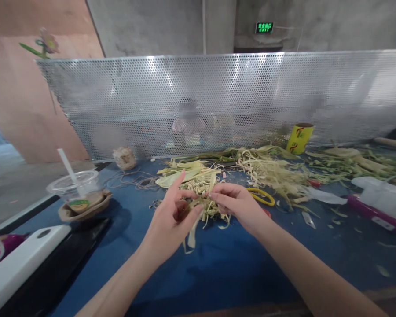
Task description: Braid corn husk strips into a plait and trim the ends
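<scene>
Your left hand (171, 215), index raised, and right hand (235, 203) pinch husk (213, 211) between their fingers. A yellow ring (265, 194) lies right.

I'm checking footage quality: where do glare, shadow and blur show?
Head view: bright glare on the perforated metal panel; head view: soft shadow on the blue tabletop below the left hand and right hand; head view: blurred person behind the panel.

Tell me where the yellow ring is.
In the head view, the yellow ring lies right of centre on the blue table, just beyond the right hand and beside the pale shredded strips.
</scene>
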A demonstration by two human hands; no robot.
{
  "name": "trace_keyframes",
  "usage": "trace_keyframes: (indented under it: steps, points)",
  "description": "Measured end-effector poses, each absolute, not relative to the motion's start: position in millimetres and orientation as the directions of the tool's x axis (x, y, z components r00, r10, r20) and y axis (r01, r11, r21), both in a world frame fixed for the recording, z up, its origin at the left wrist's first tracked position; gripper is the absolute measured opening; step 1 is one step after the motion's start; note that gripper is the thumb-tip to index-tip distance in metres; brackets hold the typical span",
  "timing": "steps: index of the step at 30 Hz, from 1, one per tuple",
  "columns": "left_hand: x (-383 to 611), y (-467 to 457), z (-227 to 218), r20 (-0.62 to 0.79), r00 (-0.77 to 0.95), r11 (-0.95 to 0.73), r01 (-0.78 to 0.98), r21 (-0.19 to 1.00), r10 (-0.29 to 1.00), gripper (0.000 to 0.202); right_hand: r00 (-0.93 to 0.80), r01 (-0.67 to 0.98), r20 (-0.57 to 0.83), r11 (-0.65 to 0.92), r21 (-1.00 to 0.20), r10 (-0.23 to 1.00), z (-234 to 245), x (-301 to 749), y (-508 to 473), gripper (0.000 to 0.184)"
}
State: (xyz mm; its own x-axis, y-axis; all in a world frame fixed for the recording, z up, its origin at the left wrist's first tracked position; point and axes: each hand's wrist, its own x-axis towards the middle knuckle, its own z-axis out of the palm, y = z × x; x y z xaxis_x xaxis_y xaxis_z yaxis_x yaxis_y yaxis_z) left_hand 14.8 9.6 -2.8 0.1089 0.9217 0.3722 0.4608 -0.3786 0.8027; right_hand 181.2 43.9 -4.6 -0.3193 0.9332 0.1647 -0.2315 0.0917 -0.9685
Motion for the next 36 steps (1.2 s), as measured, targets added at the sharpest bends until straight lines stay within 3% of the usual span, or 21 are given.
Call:
trace_keyframes:
  steps: [7, 11, 14, 20, 28, 32, 36]
  points:
    - [19.2, 6.1, -0.7, 0.315, 0.121, -0.337, 0.367, 0.867, 0.941, 0.072, -0.321, -0.101, 0.221, 0.199, -0.975, 0.921, -5.5, 179.5, 42.7, 0.017]
    - [23.1, 2.5, 2.1, 0.183, 0.184, -0.217, 0.187, 0.958, 0.966, 0.068, -0.338, -0.044, 0.310, 0.315, -0.948, 0.889, -8.7, 180.5, 43.2, 0.015]
    - [29.1, 2.0, 6.5, 0.134, 0.122, -0.144, 0.074, 0.987, 0.983, 0.070, -0.394, -0.052, 0.284, 0.287, -0.956, 0.874, -8.9, 180.1, 41.9, 0.019]
    - [35.9, -1.2, 10.7, 0.225, -0.024, -0.226, -0.002, 0.974, 0.974, 0.088, -0.394, -0.002, 0.257, 0.279, -0.960, 0.883, -7.5, 179.4, 41.5, 0.039]
    - [34.1, -3.9, 15.9, 0.148, -0.024, -0.150, -0.075, 0.986, 0.989, 0.085, -0.501, -0.025, 0.240, 0.263, -0.964, 0.831, -6.9, 175.1, 34.8, 0.020]
    - [32.7, -2.3, 14.7, 0.197, -0.095, -0.205, -0.092, 0.974, 0.976, 0.086, -0.585, -0.111, 0.259, 0.240, -0.964, 0.768, -8.9, 173.3, 31.2, 0.022]
    - [31.3, -2.4, 12.2, 0.220, -0.111, -0.225, -0.041, 0.973, 0.969, 0.087, -0.574, -0.030, 0.225, 0.255, -0.966, 0.787, -11.4, 172.0, 30.9, 0.025]
